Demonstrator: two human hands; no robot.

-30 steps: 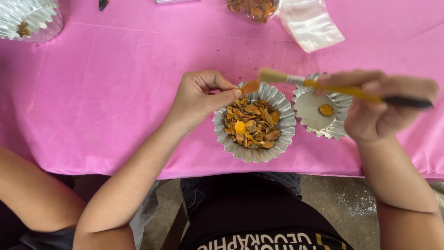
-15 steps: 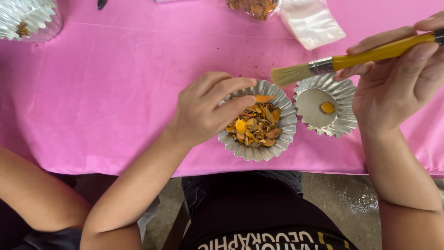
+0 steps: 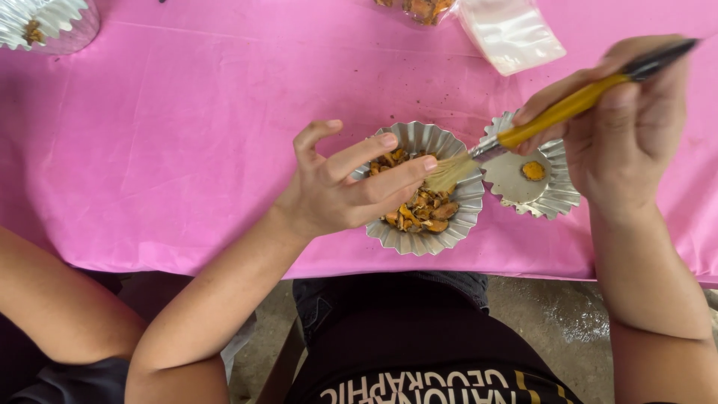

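Observation:
My left hand (image 3: pixel 344 187) hovers over a fluted foil cup (image 3: pixel 419 243) filled with several orange-brown dried pieces (image 3: pixel 422 209). Its fingers are spread and I see nothing held in them. My right hand (image 3: pixel 628 127) grips a brush with a yellow handle (image 3: pixel 561 112). The brush's pale bristles (image 3: pixel 449 173) touch the tips of my left fingers above the cup. To the right sits a smaller foil cup (image 3: pixel 557 202) with a single orange piece (image 3: pixel 533 170) in it.
A pink cloth (image 3: pixel 187 150) covers the table. Another foil cup (image 3: pixel 45 26) stands at the far left corner. A clear plastic bag (image 3: pixel 512 34) and a pouch of orange pieces (image 3: pixel 419 9) lie at the back. Another person's arm (image 3: pixel 52 307) is at lower left.
My right hand swung the brush back down so that its bristles meet my left fingertips. My left hand lifted off the cup and spread its fingers.

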